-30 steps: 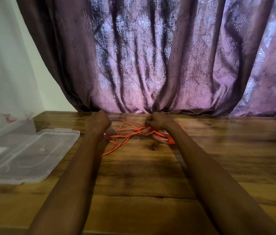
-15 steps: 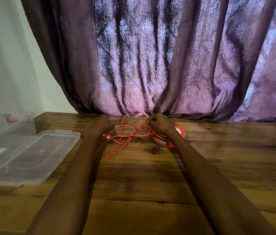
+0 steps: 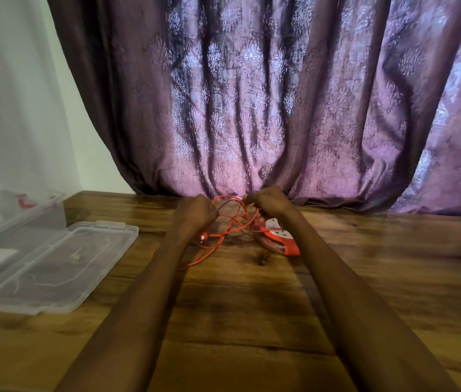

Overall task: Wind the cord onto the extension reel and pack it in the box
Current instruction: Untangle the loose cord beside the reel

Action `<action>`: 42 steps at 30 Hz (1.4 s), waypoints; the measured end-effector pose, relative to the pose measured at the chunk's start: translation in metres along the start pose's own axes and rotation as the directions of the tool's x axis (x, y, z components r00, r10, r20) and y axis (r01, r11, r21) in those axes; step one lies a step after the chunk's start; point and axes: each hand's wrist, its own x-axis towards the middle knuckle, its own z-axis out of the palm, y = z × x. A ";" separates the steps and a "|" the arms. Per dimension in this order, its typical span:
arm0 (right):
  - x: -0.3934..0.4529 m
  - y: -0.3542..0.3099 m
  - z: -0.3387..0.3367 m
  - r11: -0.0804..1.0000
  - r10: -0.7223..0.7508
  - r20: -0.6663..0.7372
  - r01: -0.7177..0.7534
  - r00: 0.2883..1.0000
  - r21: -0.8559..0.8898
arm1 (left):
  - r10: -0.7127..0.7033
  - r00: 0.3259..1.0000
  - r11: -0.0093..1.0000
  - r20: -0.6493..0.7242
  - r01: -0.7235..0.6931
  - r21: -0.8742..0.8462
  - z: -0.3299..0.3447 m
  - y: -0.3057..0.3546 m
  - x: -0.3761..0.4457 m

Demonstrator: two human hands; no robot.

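A tangled orange cord point(image 3: 230, 222) hangs in loops between my two hands near the far edge of the wooden table point(image 3: 252, 306). My left hand point(image 3: 196, 212) grips a strand with curled fingers. My right hand point(image 3: 269, 200) pinches another strand, raised just above the orange and white extension reel point(image 3: 279, 239), which lies on the table under my right wrist. A loose end of the cord trails toward me past the left forearm. The clear plastic box point(image 3: 11, 210) stands open at the far left.
The box's clear lid point(image 3: 54, 267) lies flat on the table in front of the box. A purple patterned curtain point(image 3: 252, 108) hangs right behind the table's far edge. A white wall stands at the left.
Both hands have lifted the cord loops a little higher off the table. The reel has stayed where it was.
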 end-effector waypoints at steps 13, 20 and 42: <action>-0.009 -0.004 -0.004 0.995 -0.033 0.256 0.056 0.966 -0.080 | 0.238 0.967 0.966 0.086 -0.245 0.084 0.016 0.002 0.004; -0.009 -0.003 -0.007 0.965 -0.141 0.295 0.197 0.945 -0.171 | 0.275 0.958 0.905 0.080 -0.230 -0.356 0.023 -0.004 0.009; 0.007 -0.005 -0.001 0.854 -0.127 -0.070 0.073 0.989 -0.515 | 0.384 0.849 0.923 -0.363 -0.365 0.122 0.042 0.005 -0.007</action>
